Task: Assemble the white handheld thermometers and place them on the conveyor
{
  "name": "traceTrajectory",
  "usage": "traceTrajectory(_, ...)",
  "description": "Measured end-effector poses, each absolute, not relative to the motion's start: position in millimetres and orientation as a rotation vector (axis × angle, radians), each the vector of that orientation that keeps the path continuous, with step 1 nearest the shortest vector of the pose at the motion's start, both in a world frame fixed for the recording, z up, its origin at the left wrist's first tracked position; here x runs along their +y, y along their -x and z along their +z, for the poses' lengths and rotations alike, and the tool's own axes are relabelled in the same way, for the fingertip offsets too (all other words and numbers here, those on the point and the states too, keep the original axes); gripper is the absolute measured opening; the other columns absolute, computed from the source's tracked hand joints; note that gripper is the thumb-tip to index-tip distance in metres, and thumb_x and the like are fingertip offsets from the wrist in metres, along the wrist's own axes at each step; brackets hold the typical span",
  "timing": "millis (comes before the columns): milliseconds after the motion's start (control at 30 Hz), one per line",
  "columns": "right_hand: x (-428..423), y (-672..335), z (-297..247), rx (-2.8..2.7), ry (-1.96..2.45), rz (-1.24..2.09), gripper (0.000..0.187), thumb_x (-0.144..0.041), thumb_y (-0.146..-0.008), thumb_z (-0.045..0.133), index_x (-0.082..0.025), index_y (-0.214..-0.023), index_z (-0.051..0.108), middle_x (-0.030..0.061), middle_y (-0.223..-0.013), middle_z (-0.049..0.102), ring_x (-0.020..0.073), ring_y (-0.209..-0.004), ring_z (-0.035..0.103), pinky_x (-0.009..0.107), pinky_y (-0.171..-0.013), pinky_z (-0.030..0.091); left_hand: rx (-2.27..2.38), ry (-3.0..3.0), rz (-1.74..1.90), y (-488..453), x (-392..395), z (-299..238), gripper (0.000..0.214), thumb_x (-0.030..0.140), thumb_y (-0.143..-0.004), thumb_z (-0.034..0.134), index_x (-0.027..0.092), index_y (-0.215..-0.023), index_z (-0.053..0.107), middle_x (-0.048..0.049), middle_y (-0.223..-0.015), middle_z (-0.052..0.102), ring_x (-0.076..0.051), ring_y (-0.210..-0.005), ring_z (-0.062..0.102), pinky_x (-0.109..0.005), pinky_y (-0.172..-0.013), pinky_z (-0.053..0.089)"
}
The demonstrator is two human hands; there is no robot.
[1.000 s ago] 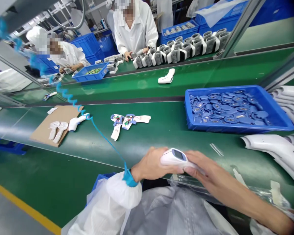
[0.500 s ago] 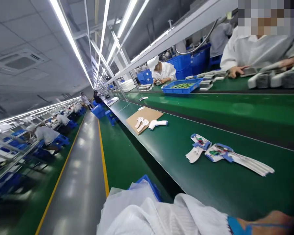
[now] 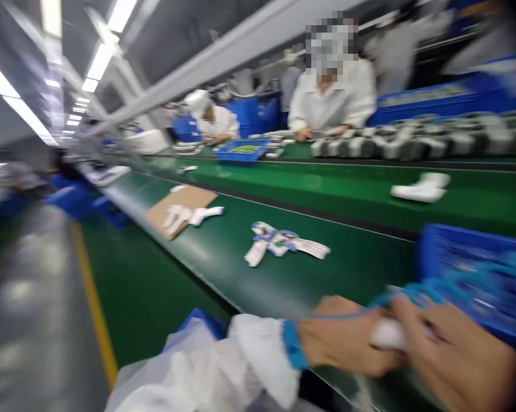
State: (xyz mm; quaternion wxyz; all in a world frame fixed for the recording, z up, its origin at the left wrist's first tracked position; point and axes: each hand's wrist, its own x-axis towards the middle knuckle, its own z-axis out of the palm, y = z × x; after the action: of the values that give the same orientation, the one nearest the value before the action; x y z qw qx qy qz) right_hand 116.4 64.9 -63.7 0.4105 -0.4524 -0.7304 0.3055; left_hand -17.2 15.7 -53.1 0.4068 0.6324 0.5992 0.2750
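Observation:
The picture is smeared by motion. My left hand (image 3: 348, 343), with a blue wrist strap and a white sleeve, is wrapped round a white thermometer body (image 3: 387, 333) at the near edge of the green belt (image 3: 223, 252). My right hand (image 3: 459, 355) lies over the same white piece from the right, fingers closed on it. A blue coiled cord (image 3: 412, 294) runs across above both hands.
A blue tray (image 3: 476, 269) of small blue parts stands right behind my hands. Open white shells with circuit boards (image 3: 279, 243) lie mid-belt, a cardboard sheet (image 3: 181, 209) with white parts further left. Two people in white coats work across the far belt.
The view has swung back right from the aisle toward the belt. Both hands are in view again, closed on the white thermometer body as one second ago.

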Motion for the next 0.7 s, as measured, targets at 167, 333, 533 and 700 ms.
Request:
traceTrajectory(167, 89, -212, -37, -1.985, 1.550, 0.421, 0.043, -0.055, -0.101, 0.047, -0.024, -0.088, 0.074, 0.0045, -0.089, 0.076, 0.0229, -0.076, 0.070, 0.034, -0.070, 0.055, 1.501, -1.859, 0.497, 54, 31, -43, 0.033, 0.042, -0.091, 0.071, 0.022, -0.117, 0.067, -0.0068, -0.112, 0.074, -0.029, -0.103, 0.068, -0.040, -0.092, 0.050)
traceTrajectory(333, 170, -243, -53, -2.225, 1.649, 0.215, 0.028, -0.023, -0.093, 0.054, -0.016, -0.107, 0.077, 0.0123, -0.110, 0.077, 0.0276, -0.099, 0.073, 0.040, -0.093, 0.054, 1.572, -2.381, 0.245, 49, 41, -41, 0.039, 0.024, -0.092, 0.071, 0.017, -0.128, 0.058, -0.0112, -0.123, 0.067, -0.031, -0.113, 0.062, -0.046, -0.097, 0.047)
traceTrajectory(533, 202, -231, -59, -2.361, 1.625, 0.273, 0.015, -0.011, -0.083, 0.064, -0.014, -0.086, 0.078, 0.0143, -0.088, 0.077, 0.0279, -0.085, 0.074, 0.036, -0.081, 0.054, 1.578, -2.409, 0.178, 27, 49, -37, 0.013, 0.027, -0.095, 0.066, 0.016, -0.100, 0.061, -0.0113, -0.105, 0.068, -0.030, -0.100, 0.062, -0.043, -0.087, 0.046)
traceTrajectory(700, 158, -231, -39, -2.205, 1.561, 0.225, 0.030, -0.031, -0.098, 0.056, -0.017, -0.107, 0.081, 0.0101, -0.105, 0.079, 0.0276, -0.095, 0.075, 0.039, -0.091, 0.056, 1.561, -1.714, 0.711, 39, 46, -33, 0.019, 0.034, -0.100, 0.059, 0.020, -0.113, 0.058, -0.0028, -0.096, 0.069, -0.020, -0.083, 0.061, -0.032, -0.075, 0.042)
